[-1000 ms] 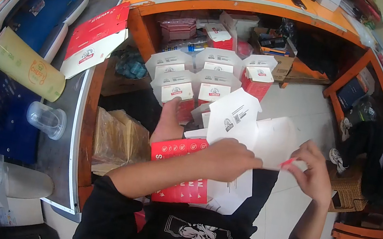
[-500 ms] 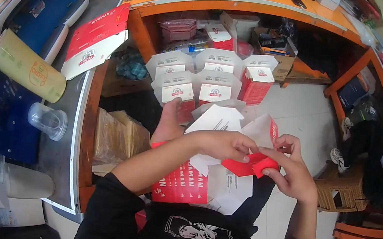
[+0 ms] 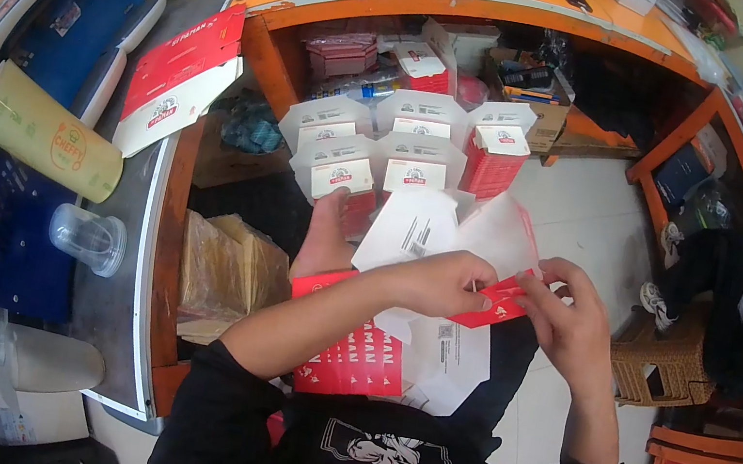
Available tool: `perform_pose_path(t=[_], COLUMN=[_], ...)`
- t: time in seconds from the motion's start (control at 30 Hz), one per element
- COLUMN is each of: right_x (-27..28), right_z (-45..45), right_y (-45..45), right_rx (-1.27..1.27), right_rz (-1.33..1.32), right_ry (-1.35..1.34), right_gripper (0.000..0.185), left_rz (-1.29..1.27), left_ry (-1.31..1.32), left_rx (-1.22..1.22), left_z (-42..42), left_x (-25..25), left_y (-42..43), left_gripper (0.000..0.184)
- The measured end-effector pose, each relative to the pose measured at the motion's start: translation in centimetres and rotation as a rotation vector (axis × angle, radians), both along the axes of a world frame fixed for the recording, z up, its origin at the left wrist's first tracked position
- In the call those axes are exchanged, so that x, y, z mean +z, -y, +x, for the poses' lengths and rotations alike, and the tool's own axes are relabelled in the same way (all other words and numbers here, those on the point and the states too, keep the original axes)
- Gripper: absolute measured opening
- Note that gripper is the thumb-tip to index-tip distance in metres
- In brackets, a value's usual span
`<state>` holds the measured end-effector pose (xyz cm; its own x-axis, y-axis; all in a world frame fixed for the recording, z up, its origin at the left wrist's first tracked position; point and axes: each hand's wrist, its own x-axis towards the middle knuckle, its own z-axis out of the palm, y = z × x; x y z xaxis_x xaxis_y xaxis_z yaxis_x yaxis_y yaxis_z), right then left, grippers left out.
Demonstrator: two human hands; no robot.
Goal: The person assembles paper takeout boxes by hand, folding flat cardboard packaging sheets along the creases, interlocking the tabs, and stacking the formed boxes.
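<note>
Over my lap, my left hand (image 3: 449,284) pinches the left end of a red panel of a paper food box (image 3: 499,305), thumb on top. My right hand (image 3: 566,314) grips the same panel's right end between thumb and fingers. The box's white inner side (image 3: 497,233) spreads out beyond the hands. Under my left forearm lies a flat red carton sheet (image 3: 352,361) with white lettering. White flaps with printed text (image 3: 416,230) lie in front of and below my hands, partly covered by them.
Stacks of red and white boxes (image 3: 415,175) stand on the floor ahead, by my bare foot (image 3: 325,229). An orange desk (image 3: 488,6) rises behind them. At left, a counter holds a yellow cup roll (image 3: 54,130) and plastic cups (image 3: 88,241). Another person (image 3: 733,302) sits at right.
The red panel, curled up between my fingers before, is now flatter and stretched between both hands. My right hand has turned and its fingers have closed on the panel's edge.
</note>
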<state>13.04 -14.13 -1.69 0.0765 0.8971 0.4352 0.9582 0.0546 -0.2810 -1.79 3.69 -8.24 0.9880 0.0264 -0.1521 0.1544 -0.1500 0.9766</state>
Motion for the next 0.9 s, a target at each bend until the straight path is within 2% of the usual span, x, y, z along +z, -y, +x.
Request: perform_pose_path(t=[0.07,0.2,0.3,0.37,0.47,0.6,0.7,0.83,0.9], right_x=[0.4,2.7,3.3,3.3,4.4,4.6,4.6,5.1,5.2], right_z=[0.0,-0.4,-0.6,-1.0,-0.4,-1.0,-1.3,-0.8,-0.8], right_y=[-0.4,-1.0,-1.5,-1.9,-1.9,-2.6,-3.0,-3.4,-3.9], right_rx=[-0.027,0.126,0.093,0.063,0.156,0.018,0.008,0.085,0.155], right_rz=[-0.044,-0.193,-0.203,-0.198,-0.372,-0.168,-0.078,-0.042,-0.013], right_ry=[-0.052,0.000,0.003,0.017,0.014,0.023,0.113,0.237,0.254], right_gripper=[0.028,0.030,0.029,0.027,0.027,0.026,0.026,0.026,0.025], left_rz=[0.137,0.310,0.377,0.418,0.395,0.446,0.329,0.595,0.604], left_ry=[-0.038,-0.050,0.054,0.061,0.085,0.093,0.125,0.270,0.336], left_rx=[-0.014,-0.016,0.132,0.112,0.131,0.192,0.272,0.309,0.342], left_z=[-0.3,-0.9,-1.3,-1.3,-1.3,-1.1,-0.9,-1.2,-1.4], left_x=[1.7,2.1,2.8,2.8,2.6,4.5,3.8,3.6,4.1], left_y=[0.4,0.6,1.2,1.1,1.3,1.0,0.6,1.3,1.5], left_gripper=[0.015,0.018,0.018,0.019,0.020,0.020,0.018,0.012,0.011])
